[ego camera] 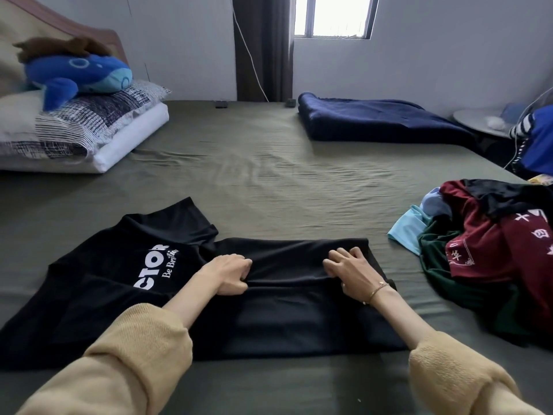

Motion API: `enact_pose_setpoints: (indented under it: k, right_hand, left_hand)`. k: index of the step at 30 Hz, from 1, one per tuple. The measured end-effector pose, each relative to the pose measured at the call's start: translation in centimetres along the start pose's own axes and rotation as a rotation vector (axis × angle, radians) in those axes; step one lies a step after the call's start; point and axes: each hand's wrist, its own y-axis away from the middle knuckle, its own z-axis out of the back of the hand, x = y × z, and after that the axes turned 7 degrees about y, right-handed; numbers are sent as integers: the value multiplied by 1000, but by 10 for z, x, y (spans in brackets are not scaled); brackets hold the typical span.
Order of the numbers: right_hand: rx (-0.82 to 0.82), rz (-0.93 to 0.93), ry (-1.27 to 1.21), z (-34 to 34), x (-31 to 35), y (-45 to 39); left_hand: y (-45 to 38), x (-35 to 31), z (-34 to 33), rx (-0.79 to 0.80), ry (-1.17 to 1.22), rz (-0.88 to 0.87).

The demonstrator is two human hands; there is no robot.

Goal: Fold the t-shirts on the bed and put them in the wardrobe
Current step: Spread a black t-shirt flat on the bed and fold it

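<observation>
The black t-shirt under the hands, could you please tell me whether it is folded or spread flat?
Partly folded: the black t-shirt has its right side doubled over under both hands' grip, while its printed left side lies spread.

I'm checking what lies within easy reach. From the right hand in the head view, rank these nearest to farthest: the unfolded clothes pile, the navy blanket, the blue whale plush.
From the right hand:
1. Clothes pile, just to its right at the bed's edge.
2. Navy blanket, far ahead on the right side.
3. Blue whale plush, farthest, on the pillows at far left.

Blue plush whale [78,74] atop striped pillow [89,121]
</observation>
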Motion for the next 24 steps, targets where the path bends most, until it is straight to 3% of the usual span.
enact_pose_setpoints:
  k: [3, 7, 11, 13, 16, 19, 21, 24]
  right_hand:
    - [9, -26, -12, 5, 0, -6]
    - [232, -137, 31, 3, -5, -4]
    - [401, -260, 65, 6, -3, -1]
    - [396, -297, -14, 11, 0, -6]
    - [236, -389, -161, 12, 7, -15]
    - [125, -389, -422, -3, 18, -27]
    - [276, -319, -552, -8, 29, -29]
    - [407, -336, -466, -20, 34, -25]
  left_hand:
    - [-4, -8, -3, -12, 143, -10]
    - [-8, -20, -6, -43, 352, 39]
    - [-13, -27, -10, -147, 357, 3]
    - [-17, -31, -13, -241, 355, -7]
    - [-28, -37, -21, -323, 239, -11]
    - [-39, -46, -29, -223, 196, -32]
    - [-44, -53, -34, -147, 169, -50]
    - [-49, -57, -41, -105, 178, -22]
